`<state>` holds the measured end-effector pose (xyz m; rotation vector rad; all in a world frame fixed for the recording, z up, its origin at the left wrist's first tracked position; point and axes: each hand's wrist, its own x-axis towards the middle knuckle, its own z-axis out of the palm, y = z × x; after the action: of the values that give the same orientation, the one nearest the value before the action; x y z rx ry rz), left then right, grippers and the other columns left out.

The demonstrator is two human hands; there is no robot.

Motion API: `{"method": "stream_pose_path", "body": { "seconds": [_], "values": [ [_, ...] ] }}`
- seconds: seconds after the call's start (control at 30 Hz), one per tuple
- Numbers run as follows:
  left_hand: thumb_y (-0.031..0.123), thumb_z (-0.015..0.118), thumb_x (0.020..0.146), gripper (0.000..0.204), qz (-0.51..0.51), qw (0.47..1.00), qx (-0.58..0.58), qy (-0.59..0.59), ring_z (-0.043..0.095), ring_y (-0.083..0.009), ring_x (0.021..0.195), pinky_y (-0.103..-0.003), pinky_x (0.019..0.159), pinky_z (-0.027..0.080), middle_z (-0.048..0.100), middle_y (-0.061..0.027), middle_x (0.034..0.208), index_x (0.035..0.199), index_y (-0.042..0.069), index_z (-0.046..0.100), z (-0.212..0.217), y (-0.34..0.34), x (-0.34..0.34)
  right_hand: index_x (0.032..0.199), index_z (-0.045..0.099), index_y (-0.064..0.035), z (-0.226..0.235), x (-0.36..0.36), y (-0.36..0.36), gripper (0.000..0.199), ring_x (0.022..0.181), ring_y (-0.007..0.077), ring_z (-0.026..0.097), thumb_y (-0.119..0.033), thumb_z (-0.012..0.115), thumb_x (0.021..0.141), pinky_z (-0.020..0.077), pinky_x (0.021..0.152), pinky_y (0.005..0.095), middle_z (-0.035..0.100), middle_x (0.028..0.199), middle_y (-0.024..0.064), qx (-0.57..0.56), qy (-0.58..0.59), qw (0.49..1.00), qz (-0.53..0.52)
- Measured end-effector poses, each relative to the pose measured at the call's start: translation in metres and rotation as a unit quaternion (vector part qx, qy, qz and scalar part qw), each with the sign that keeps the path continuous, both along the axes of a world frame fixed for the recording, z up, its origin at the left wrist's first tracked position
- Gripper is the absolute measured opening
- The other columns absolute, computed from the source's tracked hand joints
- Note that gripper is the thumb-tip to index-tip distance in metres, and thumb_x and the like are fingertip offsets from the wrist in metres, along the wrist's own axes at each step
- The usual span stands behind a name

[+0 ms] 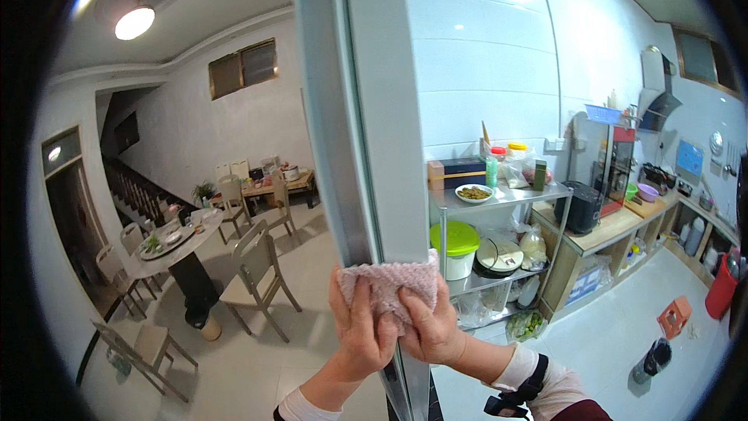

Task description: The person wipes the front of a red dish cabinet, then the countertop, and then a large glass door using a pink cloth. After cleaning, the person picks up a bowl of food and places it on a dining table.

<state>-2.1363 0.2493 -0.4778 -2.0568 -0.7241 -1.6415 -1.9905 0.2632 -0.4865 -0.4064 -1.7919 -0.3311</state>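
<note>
A pink, fluffy cleaning cloth (413, 279) is wrapped over the edge of an upright pale metal door frame (389, 125). On the left side of the frame, my left hand (362, 326) presses the cloth with bent fingers. From the right, my right hand (430, 323) grips the same cloth, its thumb and fingers pushing into the fabric. Both hands sit close together at the same height, and the cloth touches the frame. A dark strap crosses my right wrist.
Right of the frame stands a metal shelf (506, 199) with a plate of food, jars and a green-lidded bucket (455, 249). A wooden counter (600, 226) lies beyond. To the left are a round dining table (175, 253) and several chairs (257, 277). An orange stool (675, 316) stands on the kitchen floor.
</note>
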Motion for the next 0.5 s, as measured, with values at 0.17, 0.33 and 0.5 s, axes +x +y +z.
{"method": "stream_pose_path", "body": {
  "seconds": [0.17, 0.33, 0.5],
  "values": [
    [0.017, 0.049, 0.086, 0.059, 0.008, 0.999, -0.032, 0.007, 0.021, -0.0519, 0.129, -0.05, 0.105, 0.021, 0.015, -0.0404, 0.137, 0.133, -0.013, 0.028, -0.024, -0.002, -0.006, 0.106, 0.059, 0.0054, -0.021, -0.004, -0.001, 0.038, 0.116, 0.0557, 0.041, -0.007, 0.067, 0.071, 0.0399, 0.096, 0.0459, 0.032, 0.126, 0.0452, 0.011, 0.037, 0.999, 0.003],
    [0.026, 0.043, 0.09, 0.063, 0.057, 0.996, -0.053, 0.033, 0.016, -0.0491, 0.131, -0.052, 0.107, 0.01, 0.018, -0.0327, 0.142, 0.136, -0.011, 0.024, -0.072, 0.001, -0.019, 0.106, 0.06, 0.0018, -0.062, -0.006, -0.001, 0.038, 0.116, 0.0519, 0.043, -0.007, 0.069, 0.07, 0.0403, 0.096, 0.0448, 0.031, 0.13, 0.0416, -0.023, 0.062, 0.997, 0.036],
    [0.035, 0.036, 0.095, 0.068, -0.03, 0.996, -0.072, -0.037, 0.017, -0.0369, 0.135, -0.046, 0.109, 0.015, 0.009, -0.0244, 0.147, 0.142, -0.006, 0.008, -0.104, 0.01, -0.018, 0.124, 0.05, -0.0012, -0.093, -0.014, -0.01, 0.047, 0.121, 0.0437, 0.041, -0.01, 0.065, 0.08, 0.0363, 0.099, 0.0406, 0.032, 0.137, 0.0303, -0.174, 0.166, 0.956, 0.168]
  ]
}}
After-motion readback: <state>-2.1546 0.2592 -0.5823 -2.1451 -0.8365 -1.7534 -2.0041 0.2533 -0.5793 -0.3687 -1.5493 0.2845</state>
